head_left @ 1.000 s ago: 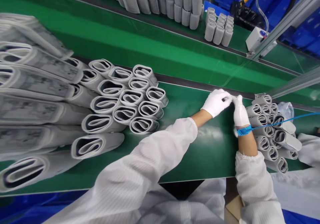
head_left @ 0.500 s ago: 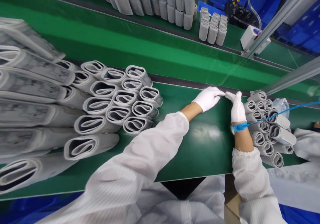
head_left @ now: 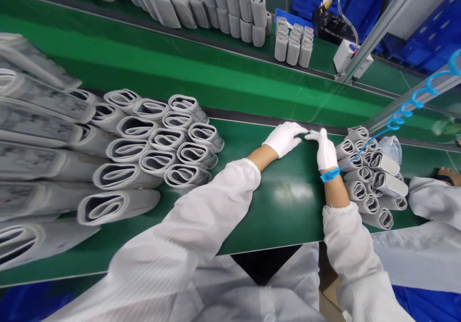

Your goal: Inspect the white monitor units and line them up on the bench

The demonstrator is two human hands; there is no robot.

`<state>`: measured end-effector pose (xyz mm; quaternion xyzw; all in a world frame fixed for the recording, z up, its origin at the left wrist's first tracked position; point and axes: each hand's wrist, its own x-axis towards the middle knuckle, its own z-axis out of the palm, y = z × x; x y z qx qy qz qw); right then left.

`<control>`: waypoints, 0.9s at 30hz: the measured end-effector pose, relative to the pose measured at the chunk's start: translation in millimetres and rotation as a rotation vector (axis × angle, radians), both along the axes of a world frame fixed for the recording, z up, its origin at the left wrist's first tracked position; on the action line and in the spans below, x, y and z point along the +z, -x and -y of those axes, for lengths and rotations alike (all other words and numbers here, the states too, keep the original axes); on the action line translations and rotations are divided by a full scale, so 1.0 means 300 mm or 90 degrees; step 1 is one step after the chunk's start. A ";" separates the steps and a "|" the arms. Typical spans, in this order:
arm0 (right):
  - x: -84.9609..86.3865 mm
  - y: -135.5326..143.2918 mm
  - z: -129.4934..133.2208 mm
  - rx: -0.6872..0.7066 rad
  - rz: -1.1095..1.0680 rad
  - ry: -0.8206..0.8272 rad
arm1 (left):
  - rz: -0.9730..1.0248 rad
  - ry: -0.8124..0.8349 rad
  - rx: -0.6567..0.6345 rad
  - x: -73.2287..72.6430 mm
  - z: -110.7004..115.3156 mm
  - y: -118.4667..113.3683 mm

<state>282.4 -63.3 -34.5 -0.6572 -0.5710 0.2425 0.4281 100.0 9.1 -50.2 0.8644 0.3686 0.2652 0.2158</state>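
Observation:
My left hand (head_left: pixel 286 138), in a white glove, is low over the green tabletop (head_left: pixel 281 221), fingers stretched to the right and slightly apart. Facing it, my right hand (head_left: pixel 327 153) wears a white glove and a blue wrist strap (head_left: pixel 330 174). Its fingers point left and its thumb stands up. The fingertips of both hands nearly meet near the table's back edge, and I see nothing held in either. Rolled grey cuffs with white edging (head_left: pixel 167 139) are stacked to the left. A smaller stack of grey rolls (head_left: pixel 360 174) lies just right of my right hand.
A blue coiled cord (head_left: pixel 414 102) runs from the strap to the upper right. Behind the table lies a green belt (head_left: pixel 216 75), with more grey rolls (head_left: pixel 230 12) beyond. A metal post (head_left: pixel 374 29) rises at right. Another person's white sleeve (head_left: pixel 432 199) is at the right.
The whole view has shifted, so things appear farther left. Both hands stay close together near the back edge. More of the blue coiled cord now shows at the right.

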 end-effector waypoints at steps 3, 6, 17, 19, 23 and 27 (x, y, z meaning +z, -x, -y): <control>-0.022 0.009 -0.013 0.023 0.013 0.003 | 0.006 -0.007 -0.010 0.011 0.003 0.002; -0.040 0.011 -0.028 0.038 0.056 0.000 | 0.005 0.000 -0.013 0.018 0.001 0.005; -0.059 -0.015 -0.029 -0.028 0.063 0.006 | 0.009 0.034 0.029 0.007 -0.004 0.036; -0.054 -0.019 -0.025 -0.032 0.056 -0.004 | -0.010 0.029 0.028 0.006 0.009 0.056; -0.033 -0.013 -0.018 -0.021 0.055 -0.013 | -0.048 0.017 0.053 0.004 0.053 0.109; -0.001 0.015 -0.003 -0.051 0.022 -0.022 | -0.066 0.015 0.100 0.004 0.088 0.140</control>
